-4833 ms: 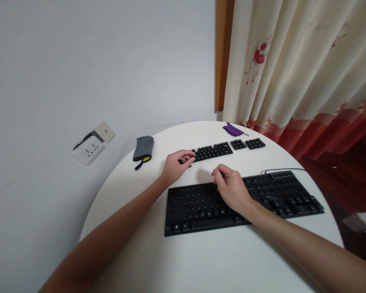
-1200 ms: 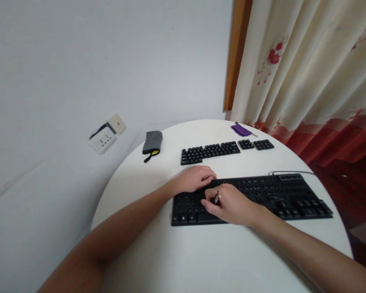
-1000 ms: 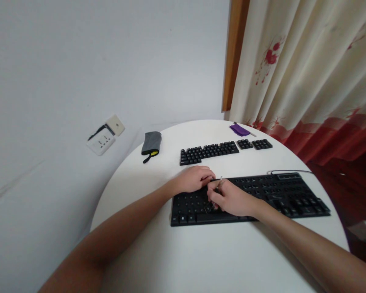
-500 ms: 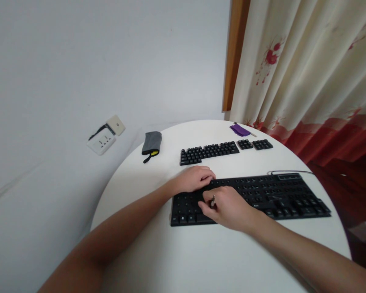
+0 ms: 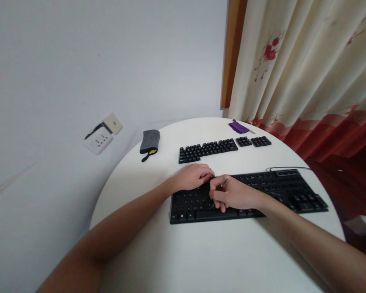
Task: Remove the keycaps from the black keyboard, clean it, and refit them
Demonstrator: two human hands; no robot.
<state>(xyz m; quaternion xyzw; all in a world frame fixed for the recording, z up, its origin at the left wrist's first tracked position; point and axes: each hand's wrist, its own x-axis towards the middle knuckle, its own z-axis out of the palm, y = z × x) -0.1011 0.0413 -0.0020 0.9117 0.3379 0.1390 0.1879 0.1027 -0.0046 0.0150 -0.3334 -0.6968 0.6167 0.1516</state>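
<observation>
A black keyboard lies on the white round table, its left part stripped of keycaps so that small switch posts show. At its upper left edge rests my left hand, fingers curled over and gripping the rim. Above the keyboard's left middle, my right hand is closed in a pinch around a thin metallic tool; most of this tool is hidden by the fingers. Removed black keycaps lie in rows behind the keyboard, with two smaller keycap blocks to their right.
A grey folded cloth with a black loop lies at the back left of the table. Far right sits a purple cloth beside a thin stick. A cable runs behind the keyboard. Wall socket left, curtain right.
My right hand has shifted slightly up and right over the keyboard, its wrist turned, with the pinch kept. My left hand stays at the keyboard's edge. The view has tilted a little.
</observation>
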